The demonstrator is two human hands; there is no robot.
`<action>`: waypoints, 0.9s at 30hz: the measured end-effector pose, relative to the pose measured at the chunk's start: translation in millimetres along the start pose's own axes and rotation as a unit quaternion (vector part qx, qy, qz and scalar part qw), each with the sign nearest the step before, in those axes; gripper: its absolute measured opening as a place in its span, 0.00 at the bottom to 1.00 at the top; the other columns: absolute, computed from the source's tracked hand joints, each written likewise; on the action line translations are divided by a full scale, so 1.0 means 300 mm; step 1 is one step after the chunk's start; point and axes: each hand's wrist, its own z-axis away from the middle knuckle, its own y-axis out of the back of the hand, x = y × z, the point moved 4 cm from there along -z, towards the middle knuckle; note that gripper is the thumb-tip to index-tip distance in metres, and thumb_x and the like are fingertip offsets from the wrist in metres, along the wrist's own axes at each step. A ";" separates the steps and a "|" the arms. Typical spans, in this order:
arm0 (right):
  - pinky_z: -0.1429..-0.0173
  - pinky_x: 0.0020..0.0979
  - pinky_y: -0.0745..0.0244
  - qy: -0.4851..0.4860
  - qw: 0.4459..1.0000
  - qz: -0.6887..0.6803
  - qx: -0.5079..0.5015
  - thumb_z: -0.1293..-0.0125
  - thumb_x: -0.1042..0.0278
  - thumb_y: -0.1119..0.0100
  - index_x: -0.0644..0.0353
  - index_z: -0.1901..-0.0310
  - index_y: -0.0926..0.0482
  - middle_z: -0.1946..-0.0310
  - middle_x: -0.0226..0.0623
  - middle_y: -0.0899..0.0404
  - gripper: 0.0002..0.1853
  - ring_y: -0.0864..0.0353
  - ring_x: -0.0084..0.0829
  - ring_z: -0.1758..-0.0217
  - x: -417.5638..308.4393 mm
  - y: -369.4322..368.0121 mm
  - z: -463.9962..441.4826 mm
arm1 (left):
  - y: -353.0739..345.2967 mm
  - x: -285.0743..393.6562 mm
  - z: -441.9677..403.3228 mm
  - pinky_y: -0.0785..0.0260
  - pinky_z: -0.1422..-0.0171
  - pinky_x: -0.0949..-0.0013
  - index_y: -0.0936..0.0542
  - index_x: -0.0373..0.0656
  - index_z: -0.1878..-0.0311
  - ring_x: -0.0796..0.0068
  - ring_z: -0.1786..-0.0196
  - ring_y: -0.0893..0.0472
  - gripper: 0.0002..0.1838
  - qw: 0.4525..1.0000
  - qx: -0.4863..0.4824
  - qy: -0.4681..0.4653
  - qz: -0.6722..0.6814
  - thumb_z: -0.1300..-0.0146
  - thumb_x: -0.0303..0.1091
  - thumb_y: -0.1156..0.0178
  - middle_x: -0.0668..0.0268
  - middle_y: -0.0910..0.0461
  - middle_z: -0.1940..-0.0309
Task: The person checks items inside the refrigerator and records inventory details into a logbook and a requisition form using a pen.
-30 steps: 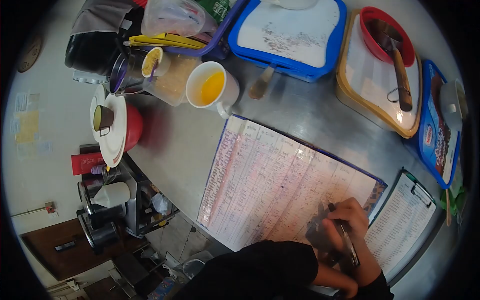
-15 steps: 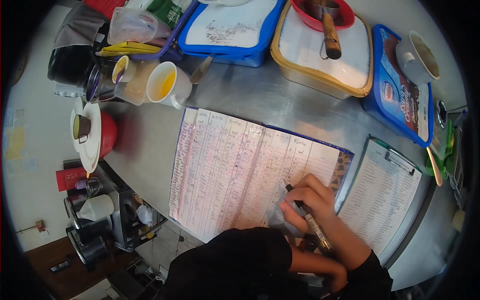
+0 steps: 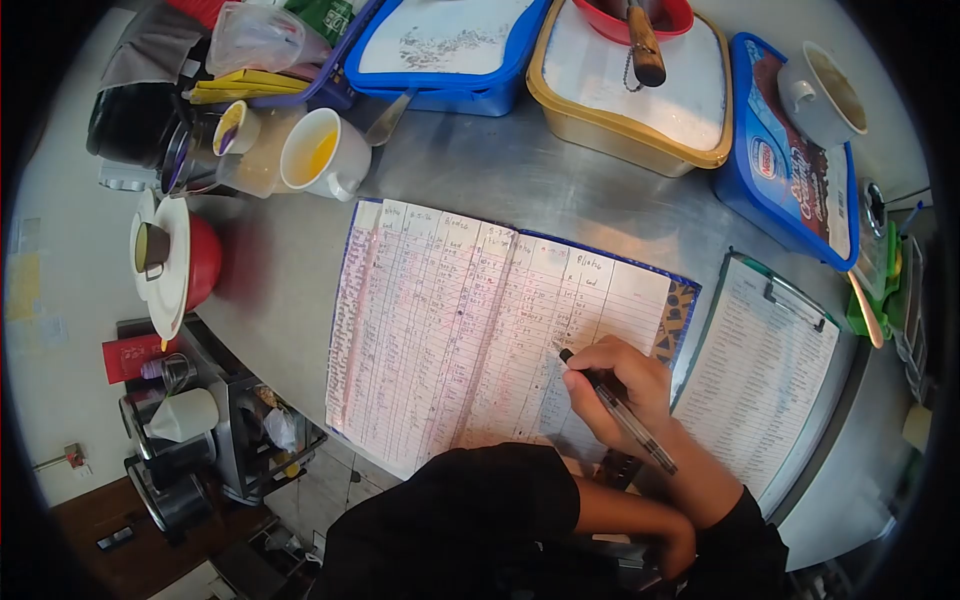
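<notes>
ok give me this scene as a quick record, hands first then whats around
right hand: holding slim black-and-clear plastic pen
pen tip: at right page of open blue-edged paper ledger
left hand: cannot be made out
ledger pages: ruled, handwritten columns
beside ledger: white paper list sheet on green-edged clipboard
beyond ledger: white mug with yellow contents at left; gold-rimmed plastic tub bearing red bowl

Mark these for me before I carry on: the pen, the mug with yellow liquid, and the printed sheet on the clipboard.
Pen (image 3: pixel 644 437): head view, on its clear barrel.
Mug with yellow liquid (image 3: pixel 350 161): head view, on its outer wall.
Printed sheet (image 3: pixel 757 370): head view, around its middle.
</notes>
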 end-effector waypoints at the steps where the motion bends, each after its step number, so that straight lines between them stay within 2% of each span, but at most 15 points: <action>1: 0.79 0.24 0.35 -0.001 1.000 0.000 -0.001 0.50 0.81 0.37 0.64 0.67 0.24 0.78 0.38 0.25 0.08 0.27 0.26 0.81 -0.002 0.000 0.001 | -0.002 0.023 0.039 0.26 0.49 0.53 0.26 0.27 0.49 0.52 0.53 0.20 0.20 1.000 0.001 -0.001 0.000 0.39 0.34 0.49 0.43 0.24 0.51; 4: 0.78 0.24 0.35 -0.022 1.000 -0.007 -0.004 0.49 0.81 0.37 0.64 0.67 0.24 0.78 0.37 0.25 0.08 0.26 0.25 0.81 0.000 0.002 0.000 | -0.040 0.108 0.156 0.27 0.48 0.55 0.27 0.28 0.46 0.53 0.52 0.21 0.22 0.997 -0.039 -0.045 -0.055 0.39 0.35 0.48 0.45 0.25 0.49; 8: 0.77 0.21 0.36 -0.001 1.000 0.014 0.013 0.50 0.83 0.36 0.64 0.67 0.25 0.76 0.37 0.25 0.09 0.27 0.23 0.79 0.002 0.014 -0.009 | -0.073 0.127 0.221 0.26 0.47 0.57 0.25 0.29 0.48 0.54 0.50 0.21 0.21 0.998 0.044 0.016 -0.030 0.39 0.36 0.48 0.49 0.24 0.49; 13: 0.75 0.19 0.39 -0.006 0.998 0.042 0.036 0.52 0.84 0.36 0.64 0.67 0.25 0.74 0.37 0.25 0.11 0.29 0.21 0.77 0.011 0.024 -0.023 | -0.057 0.111 0.199 0.26 0.48 0.57 0.25 0.30 0.49 0.55 0.51 0.21 0.21 0.999 0.027 -0.010 -0.038 0.39 0.36 0.47 0.49 0.23 0.50; 27: 0.77 0.19 0.38 -0.055 0.998 0.013 0.003 0.53 0.86 0.35 0.62 0.64 0.24 0.71 0.38 0.27 0.14 0.28 0.21 0.77 0.031 0.034 -0.019 | -0.028 0.094 0.175 0.26 0.49 0.58 0.24 0.31 0.50 0.56 0.53 0.21 0.20 0.996 0.016 -0.053 -0.064 0.41 0.36 0.45 0.51 0.22 0.52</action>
